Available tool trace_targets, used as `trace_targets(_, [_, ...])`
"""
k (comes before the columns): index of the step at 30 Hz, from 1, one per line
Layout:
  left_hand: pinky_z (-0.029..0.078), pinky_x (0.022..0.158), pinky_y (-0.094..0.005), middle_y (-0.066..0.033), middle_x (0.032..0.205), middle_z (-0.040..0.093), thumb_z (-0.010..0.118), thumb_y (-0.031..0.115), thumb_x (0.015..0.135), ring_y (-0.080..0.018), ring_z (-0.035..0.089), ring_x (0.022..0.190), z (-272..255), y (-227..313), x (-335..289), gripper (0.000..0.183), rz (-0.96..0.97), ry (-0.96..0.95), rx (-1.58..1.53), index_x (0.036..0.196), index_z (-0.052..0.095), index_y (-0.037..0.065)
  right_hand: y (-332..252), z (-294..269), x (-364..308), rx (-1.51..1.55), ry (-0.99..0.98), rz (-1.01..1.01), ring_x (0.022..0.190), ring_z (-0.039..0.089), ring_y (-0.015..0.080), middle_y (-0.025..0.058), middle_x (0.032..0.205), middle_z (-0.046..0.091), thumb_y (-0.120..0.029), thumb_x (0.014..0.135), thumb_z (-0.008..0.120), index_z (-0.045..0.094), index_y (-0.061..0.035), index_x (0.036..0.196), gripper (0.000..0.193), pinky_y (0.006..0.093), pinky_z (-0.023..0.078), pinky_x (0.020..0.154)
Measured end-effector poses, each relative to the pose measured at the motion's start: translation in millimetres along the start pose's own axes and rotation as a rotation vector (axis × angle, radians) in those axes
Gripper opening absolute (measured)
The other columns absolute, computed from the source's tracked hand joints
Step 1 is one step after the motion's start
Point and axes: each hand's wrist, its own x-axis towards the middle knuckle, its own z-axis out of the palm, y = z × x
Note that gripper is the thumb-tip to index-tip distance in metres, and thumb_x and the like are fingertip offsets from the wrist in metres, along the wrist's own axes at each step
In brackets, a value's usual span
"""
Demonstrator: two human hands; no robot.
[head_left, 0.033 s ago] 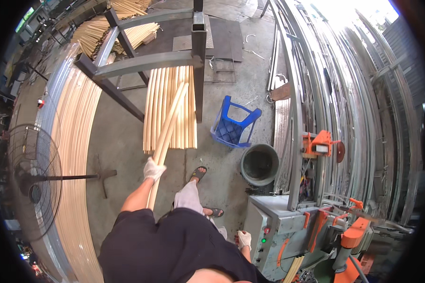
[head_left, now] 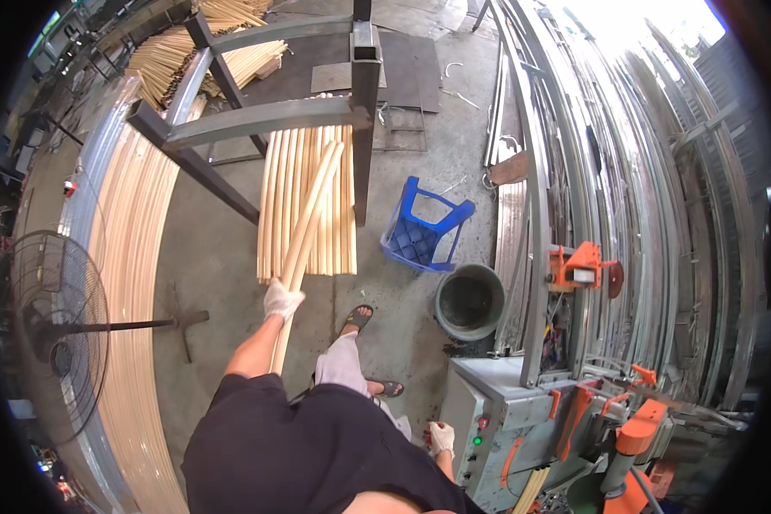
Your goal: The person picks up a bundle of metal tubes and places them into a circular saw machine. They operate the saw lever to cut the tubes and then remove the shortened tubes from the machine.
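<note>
My left hand (head_left: 283, 299), in a white glove, is wrapped round a couple of long, pale wood-coloured poles (head_left: 305, 231). They slant away from my left side, with their far ends over a flat row of similar poles (head_left: 270, 206) on the floor. My right hand (head_left: 441, 437), also gloved, hangs low beside the control panel of a grey machine (head_left: 463, 411). Its fingers are curled; a small reddish patch shows at them, and whether anything is held is too small to make out.
A grey metal frame (head_left: 257, 116) stands over the pole row. To the right are a blue upturned stool (head_left: 415, 244), a dark bucket (head_left: 469, 300) and orange clamp parts (head_left: 578, 267). On the left stand a fan (head_left: 56, 325) and a long pole stack (head_left: 128, 283).
The view has shifted very slightly. My left hand still grips the poles, and my right hand stays beside the machine.
</note>
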Motion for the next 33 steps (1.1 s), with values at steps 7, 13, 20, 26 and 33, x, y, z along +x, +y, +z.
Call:
trace_targets(7, [0.055, 0.094, -0.0475, -0.0290, 0.116, 0.069, 0.078, 0.029, 0.069, -0.0426, 0.068, 0.111, 63.3, 163.0, 180.5, 0.064, -0.088, -0.015, -0.123, 0.120, 0.057, -0.005, -51.7, 28.1, -29.6, 0.082, 0.062, 0.101, 0.059, 0.066, 0.0149, 0.0066, 0.077, 0.070, -0.021, 0.089, 0.067, 0.070, 0.0005, 0.103, 0.026, 0.0289, 0.051, 0.051])
trace_targets(13, [0.056, 0.093, -0.0485, -0.0279, 0.125, 0.065, 0.080, 0.034, 0.069, -0.0391, 0.068, 0.112, 102.8, 226.4, 252.4, 0.070, -0.141, -0.043, -0.130, 0.123, 0.055, -0.003, -40.1, -2.9, -27.8, 0.044, 0.200, 0.201, 0.055, 0.064, 0.0156, 0.0082, 0.076, 0.069, -0.018, 0.091, 0.067, 0.067, -0.0006, 0.101, 0.020, 0.0298, 0.050, 0.046])
trace_targets(20, [0.038, 0.115, -0.0523, -0.0107, 0.163, 0.038, 0.074, 0.052, 0.083, -0.0376, 0.041, 0.145, 137.9, 210.9, 275.6, 0.095, 0.065, -0.025, 0.199, 0.158, 0.033, 0.010, -24.4, 2.0, -6.6, 0.181, 0.150, 0.190, 0.053, 0.062, 0.0152, 0.0078, 0.075, 0.068, -0.015, 0.092, 0.066, 0.065, -0.0013, 0.101, 0.016, 0.0297, 0.049, 0.045])
trace_targets(26, [0.035, 0.119, -0.0430, -0.0168, 0.140, 0.057, 0.070, 0.037, 0.087, -0.0356, 0.050, 0.132, 185.8, 173.1, 246.4, 0.064, 0.517, -0.073, 0.205, 0.141, 0.053, 0.008, -45.3, 60.7, -56.4, 0.008, 0.178, 0.168, 0.060, 0.068, 0.0173, 0.0090, 0.071, 0.071, -0.029, 0.085, 0.062, 0.073, -0.0003, 0.089, 0.031, 0.0344, 0.053, 0.056])
trace_targets(33, [0.044, 0.107, -0.0522, -0.0299, 0.131, 0.056, 0.068, 0.020, 0.084, -0.0448, 0.055, 0.123, 210.5, 62.3, 57.5, 0.059, 1.203, -0.134, 0.410, 0.136, 0.052, -0.002, 72.3, 68.0, -114.7, 0.125, 0.361, 0.312, 0.065, 0.071, 0.0194, 0.0100, 0.077, 0.074, -0.031, 0.085, 0.064, 0.073, -0.0011, 0.093, 0.032, 0.0357, 0.056, 0.060])
